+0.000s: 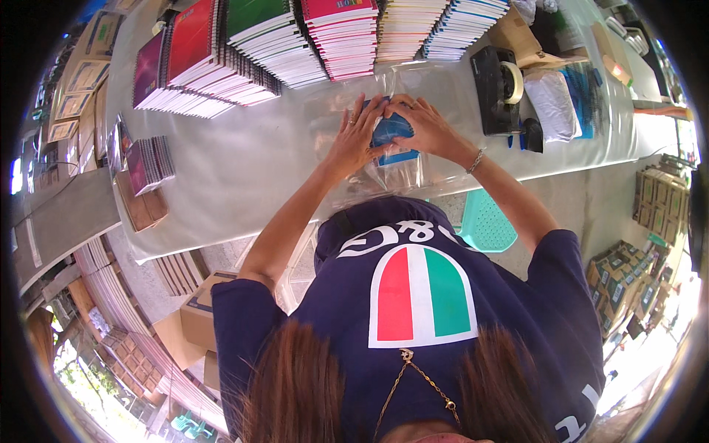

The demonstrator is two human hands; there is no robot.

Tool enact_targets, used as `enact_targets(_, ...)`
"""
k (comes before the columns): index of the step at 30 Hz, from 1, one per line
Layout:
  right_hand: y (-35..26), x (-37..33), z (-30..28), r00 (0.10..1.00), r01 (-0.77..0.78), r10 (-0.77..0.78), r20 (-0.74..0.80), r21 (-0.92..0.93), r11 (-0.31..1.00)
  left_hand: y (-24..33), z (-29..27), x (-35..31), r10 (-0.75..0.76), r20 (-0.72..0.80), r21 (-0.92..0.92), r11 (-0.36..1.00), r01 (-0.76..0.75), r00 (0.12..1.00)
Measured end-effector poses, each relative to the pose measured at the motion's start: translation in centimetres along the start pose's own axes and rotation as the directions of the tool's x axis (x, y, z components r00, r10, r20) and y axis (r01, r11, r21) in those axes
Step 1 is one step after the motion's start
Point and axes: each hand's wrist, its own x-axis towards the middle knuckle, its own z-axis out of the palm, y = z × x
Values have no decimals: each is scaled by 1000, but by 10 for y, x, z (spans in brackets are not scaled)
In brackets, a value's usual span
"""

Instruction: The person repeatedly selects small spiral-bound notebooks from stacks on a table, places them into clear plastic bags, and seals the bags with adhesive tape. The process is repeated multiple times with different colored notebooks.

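A small blue notebook (391,131) lies on the table at the middle, with clear plastic film (405,176) around and under it. My left hand (353,139) grips its left side, fingers curved over the far edge. From the right, my right hand (430,131) bends round the same notebook, with thumb and fingertips on its cover. The two hands nearly meet at the far edge. Parts of the cover are hidden beneath my fingers, and I cannot make out how far the film wraps it.
Tall stacks of spiral notebooks (258,44) line the far side. A black tape dispenser (496,88) stands to the right, beside a white plastic packet (552,105). Small purple notebooks (150,162) sit at the left edge. A green stool (487,221) is below the table's near edge.
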Motion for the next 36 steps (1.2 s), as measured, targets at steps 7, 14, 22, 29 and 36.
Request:
enact_targets(7,-21,1,6,980,-183,189,61,-92,979,5,-11,-10,-156,-179,-617,787,13,971)
enact_targets(14,-23,5,13,970,-219,234,63,-187,958,0,1,-11,-361,-223,-254,918,304,905)
enact_targets(22,9,-17,11,918,-158,133,-373,-36,987,14,-11,-14,-422,-180,-176,903,393,889)
enact_targets(29,111,-153,-64,392,-557,754,-528,516,651,4,-1,-16,-408,-203,-225,904,363,890)
enact_targets(36,133,-157,-86,530,-444,817,-228,746,496,4,6,-15,-432,-222,-212,896,389,874)
